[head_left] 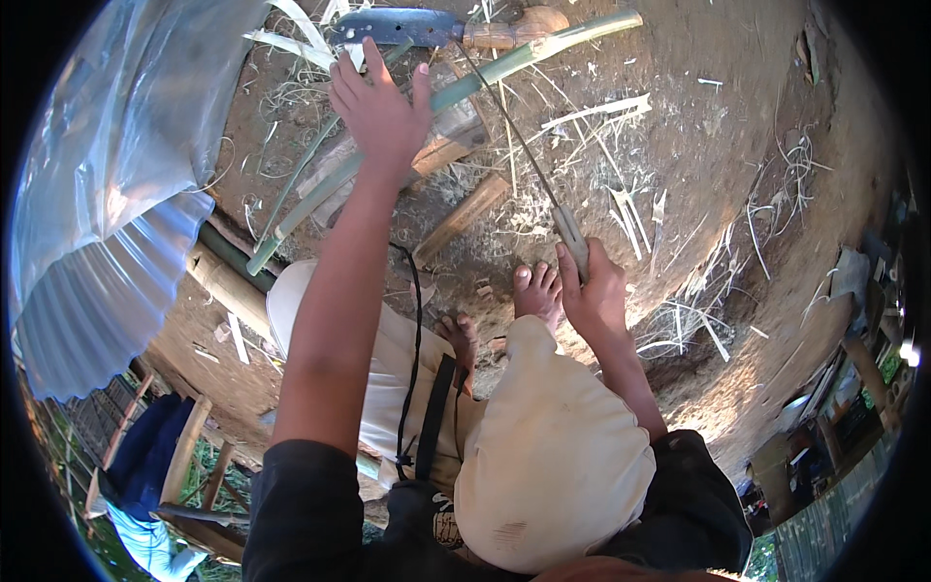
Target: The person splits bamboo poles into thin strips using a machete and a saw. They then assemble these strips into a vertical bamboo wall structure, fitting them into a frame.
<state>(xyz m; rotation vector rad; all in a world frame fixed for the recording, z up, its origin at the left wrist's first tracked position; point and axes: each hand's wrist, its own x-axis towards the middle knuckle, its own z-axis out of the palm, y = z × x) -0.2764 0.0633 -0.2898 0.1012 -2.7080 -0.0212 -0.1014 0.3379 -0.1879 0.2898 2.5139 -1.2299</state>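
Note:
A long green bamboo piece (514,60) lies aslant across a wooden block (451,145) on the dirt ground. My left hand (380,116) rests over the bamboo with its fingers spread; whether it presses down I cannot tell. In my right hand (596,291) is the pale handle of a long knife (524,145), its thin blade seen nearly edge-on. The blade reaches up and left, and its tip end overlaps the bamboo in view. Just beyond lies a machete (398,27) with a dark broad blade and a wooden handle.
Bamboo shavings (601,112) litter the ground, with a heap of thin strips (698,315) to the right. A clear plastic sheet (145,107) and a corrugated sheet (107,301) stand at left. A thick bamboo pole (228,286) lies by my left knee. My bare feet are near the block.

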